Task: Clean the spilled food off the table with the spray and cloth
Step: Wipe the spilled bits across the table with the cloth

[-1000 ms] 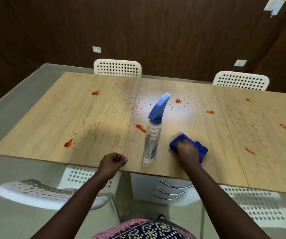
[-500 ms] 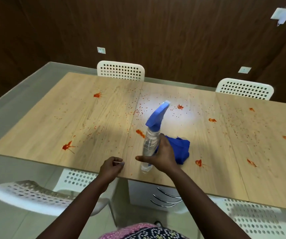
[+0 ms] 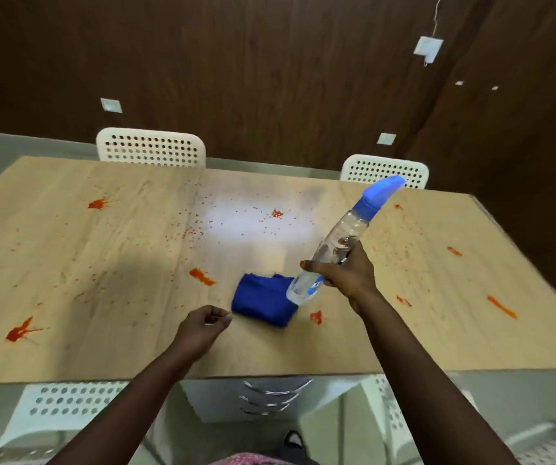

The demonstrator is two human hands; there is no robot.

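Note:
My right hand (image 3: 345,275) grips a clear spray bottle (image 3: 335,245) with a blue nozzle, lifted off the table and tilted so the nozzle points up and to the right. Just left of the bottle's base a crumpled blue cloth (image 3: 261,302) lies on the wooden table (image 3: 102,263). My left hand (image 3: 203,327) hovers over the table's near part, fingers curled, holding nothing, a short gap left of the cloth. Red food splats (image 3: 201,276) and fine red specks are scattered over the tabletop.
Two white perforated chairs (image 3: 151,147) stand at the far side, against a dark wood-panelled wall. More white chairs (image 3: 58,402) are tucked under the near edge. The table's right end (image 3: 518,263) slants away close to my right arm.
My right hand let go of the cloth, took the spray bottle and lifted it up to the right, tilting it. The cloth now lies free on the table. My left hand barely moved.

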